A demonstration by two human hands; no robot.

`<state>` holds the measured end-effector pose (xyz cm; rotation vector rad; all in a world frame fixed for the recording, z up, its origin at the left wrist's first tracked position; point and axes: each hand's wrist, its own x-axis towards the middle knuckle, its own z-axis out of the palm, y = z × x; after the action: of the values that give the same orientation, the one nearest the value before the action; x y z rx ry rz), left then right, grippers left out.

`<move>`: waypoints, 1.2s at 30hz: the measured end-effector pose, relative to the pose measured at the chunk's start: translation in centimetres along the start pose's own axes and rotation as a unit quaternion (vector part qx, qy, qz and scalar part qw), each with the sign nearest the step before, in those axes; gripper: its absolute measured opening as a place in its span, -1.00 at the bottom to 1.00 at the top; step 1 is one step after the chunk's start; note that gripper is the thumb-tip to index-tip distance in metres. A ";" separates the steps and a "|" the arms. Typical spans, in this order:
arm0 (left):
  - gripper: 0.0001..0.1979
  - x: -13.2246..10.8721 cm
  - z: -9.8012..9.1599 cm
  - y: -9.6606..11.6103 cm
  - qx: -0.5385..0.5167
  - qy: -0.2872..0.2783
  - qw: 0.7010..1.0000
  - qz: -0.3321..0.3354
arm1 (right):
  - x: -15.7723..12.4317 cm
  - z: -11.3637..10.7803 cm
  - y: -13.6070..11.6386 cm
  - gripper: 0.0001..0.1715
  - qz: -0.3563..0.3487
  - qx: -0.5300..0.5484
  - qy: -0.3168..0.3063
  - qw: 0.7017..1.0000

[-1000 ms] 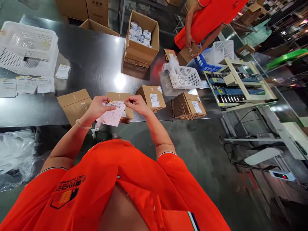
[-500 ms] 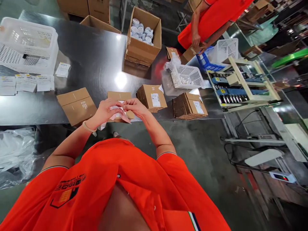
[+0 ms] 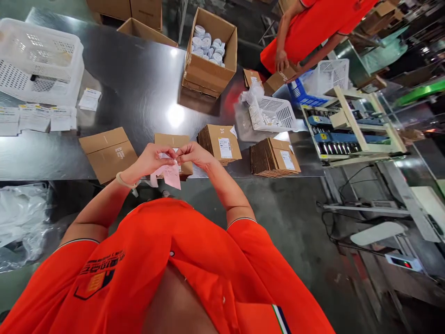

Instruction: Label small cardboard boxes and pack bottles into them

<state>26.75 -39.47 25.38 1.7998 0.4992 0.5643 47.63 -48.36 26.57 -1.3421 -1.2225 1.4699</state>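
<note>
My left hand [image 3: 155, 158] is closed on a pale pink printed label sheet [image 3: 172, 177] that hangs down from the fingers at the table's front edge. My right hand [image 3: 193, 155] pinches at the sheet's upper end, its fingertips meeting those of the left. Beneath both hands is a stack of flat cardboard cartons [image 3: 171, 139], partly hidden, with a white label just showing. A folded brown carton [image 3: 109, 155] with white print lies to the left. Just right of my right hand stands a stack of flattened cartons [image 3: 212, 144] with a white label on top.
Another labelled carton stack [image 3: 273, 157] sits farther right. Behind are an open box of round white-grey rolls [image 3: 210, 69] and a white basket [image 3: 271, 113]. White crates [image 3: 38, 95] and paper slips [image 3: 34, 118] lie left. A co-worker [image 3: 313, 35] handles a carton beside a roller conveyor [image 3: 347, 130].
The pink sheet, crumpled between my hands before, now hangs straighter and flatter. My left hand has shifted slightly left, and my fingertips have come closer together.
</note>
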 end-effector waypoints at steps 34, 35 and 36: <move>-0.76 6.3 0.2 -4.1 0.176 -0.102 0.976 -0.077 | 2.8 -1.1 5.2 -0.89 0.206 0.171 0.119 0.956; -0.75 6.7 0.2 -4.4 0.172 -0.102 0.976 -0.085 | 2.9 -1.6 5.4 -0.87 0.172 0.163 0.125 0.963; -0.74 7.1 0.2 -4.6 0.168 -0.099 0.976 -0.093 | 2.9 -2.0 5.7 -0.83 0.142 0.155 0.127 0.969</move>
<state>32.28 -34.13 21.78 2.0751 0.6445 0.1734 49.57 -46.61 20.41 -1.4738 -0.6254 1.5503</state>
